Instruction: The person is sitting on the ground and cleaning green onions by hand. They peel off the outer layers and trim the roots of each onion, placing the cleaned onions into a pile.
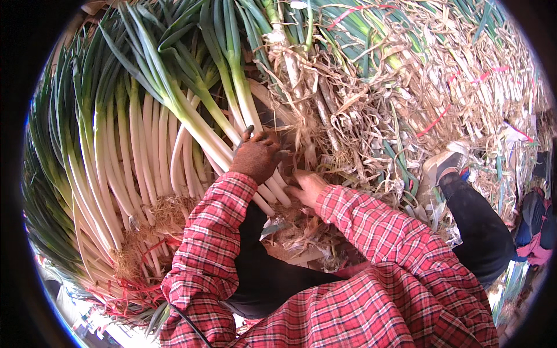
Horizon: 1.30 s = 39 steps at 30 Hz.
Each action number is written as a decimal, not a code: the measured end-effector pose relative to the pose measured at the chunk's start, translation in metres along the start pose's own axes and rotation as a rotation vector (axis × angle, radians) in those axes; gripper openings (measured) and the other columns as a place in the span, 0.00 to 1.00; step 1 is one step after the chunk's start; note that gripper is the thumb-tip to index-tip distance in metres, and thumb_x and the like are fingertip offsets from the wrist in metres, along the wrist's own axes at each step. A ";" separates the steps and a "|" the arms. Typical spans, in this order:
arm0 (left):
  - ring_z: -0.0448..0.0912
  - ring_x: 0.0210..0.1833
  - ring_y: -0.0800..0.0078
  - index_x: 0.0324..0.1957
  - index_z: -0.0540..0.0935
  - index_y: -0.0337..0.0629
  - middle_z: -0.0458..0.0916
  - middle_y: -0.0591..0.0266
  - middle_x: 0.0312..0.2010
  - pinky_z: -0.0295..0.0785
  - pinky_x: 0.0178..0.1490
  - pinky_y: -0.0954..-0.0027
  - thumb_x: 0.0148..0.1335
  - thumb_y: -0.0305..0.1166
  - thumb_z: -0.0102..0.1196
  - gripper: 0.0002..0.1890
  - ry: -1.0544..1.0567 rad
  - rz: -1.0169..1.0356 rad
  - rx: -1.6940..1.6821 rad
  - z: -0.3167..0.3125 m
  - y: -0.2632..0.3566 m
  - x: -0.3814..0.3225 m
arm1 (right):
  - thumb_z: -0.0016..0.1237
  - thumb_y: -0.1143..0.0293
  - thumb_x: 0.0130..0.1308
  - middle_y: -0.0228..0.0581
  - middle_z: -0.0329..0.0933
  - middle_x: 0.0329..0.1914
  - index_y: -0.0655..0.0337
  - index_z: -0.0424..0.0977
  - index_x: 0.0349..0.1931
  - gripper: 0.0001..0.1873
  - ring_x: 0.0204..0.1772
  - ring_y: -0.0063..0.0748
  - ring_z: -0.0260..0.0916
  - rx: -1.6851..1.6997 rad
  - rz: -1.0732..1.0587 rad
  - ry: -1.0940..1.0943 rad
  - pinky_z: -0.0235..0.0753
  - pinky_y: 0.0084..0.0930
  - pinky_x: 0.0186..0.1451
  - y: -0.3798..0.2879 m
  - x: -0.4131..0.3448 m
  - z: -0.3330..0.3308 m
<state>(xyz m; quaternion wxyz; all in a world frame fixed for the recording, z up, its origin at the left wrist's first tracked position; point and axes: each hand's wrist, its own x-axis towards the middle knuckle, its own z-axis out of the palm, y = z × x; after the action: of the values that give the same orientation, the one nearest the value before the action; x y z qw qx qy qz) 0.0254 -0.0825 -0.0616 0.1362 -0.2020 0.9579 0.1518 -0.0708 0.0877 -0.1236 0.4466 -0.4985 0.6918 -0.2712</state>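
Note:
My left hand (256, 157), in a brown and dark work glove, is closed around several long green onions (198, 126) with white stalks and green tops. Their white lower ends point down and to the right, between my two hands. Bare and close to those ends, my right hand (307, 188) is beside the stalk roots, its fingertips partly hidden. On the left lies a thick row of green onions (143, 143) with clean white stalks, their roots toward me. Right of my hands is a pile of untrimmed green onions (343, 104) with dry, brown leaves and roots.
Red ties (126, 291) lie at the lower left by the root ends. Peeled leaves and root scraps (304, 230) cover the floor between my legs. My shoe (448, 161) rests among dry leaves at the right. Dark and pink cloth (537, 230) shows at the right edge.

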 end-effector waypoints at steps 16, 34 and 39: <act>0.66 0.60 0.65 0.42 0.80 0.47 0.79 0.66 0.44 0.44 0.71 0.50 0.59 0.39 0.52 0.12 0.058 0.061 -0.017 0.010 -0.010 -0.004 | 0.58 0.57 0.55 0.56 0.68 0.58 0.54 0.44 0.69 0.46 0.59 0.51 0.67 -0.305 0.503 0.173 0.65 0.38 0.62 -0.003 0.143 -0.093; 0.76 0.45 0.56 0.51 0.75 0.41 0.76 0.54 0.44 0.72 0.49 0.65 0.62 0.41 0.53 0.19 0.442 -0.178 -0.528 0.004 0.030 0.004 | 0.59 0.54 0.53 0.44 0.78 0.29 0.71 0.74 0.42 0.27 0.32 0.31 0.75 0.305 0.859 0.123 0.74 0.27 0.37 0.077 -0.196 -0.056; 0.75 0.45 0.67 0.63 0.63 0.40 0.73 0.56 0.50 0.73 0.48 0.65 0.61 0.57 0.49 0.37 0.334 -0.317 -1.645 -0.022 0.082 0.025 | 0.54 0.60 0.57 0.42 0.77 0.23 0.69 0.71 0.41 0.20 0.25 0.31 0.76 0.545 0.463 0.281 0.76 0.26 0.27 -0.016 -0.225 -0.066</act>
<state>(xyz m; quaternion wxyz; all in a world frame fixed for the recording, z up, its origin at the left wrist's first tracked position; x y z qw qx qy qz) -0.0359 -0.0271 -0.0302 -0.1772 -0.3879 0.5108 0.7465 -0.0989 0.2868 -0.0021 0.5130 -0.1498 0.7431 -0.4028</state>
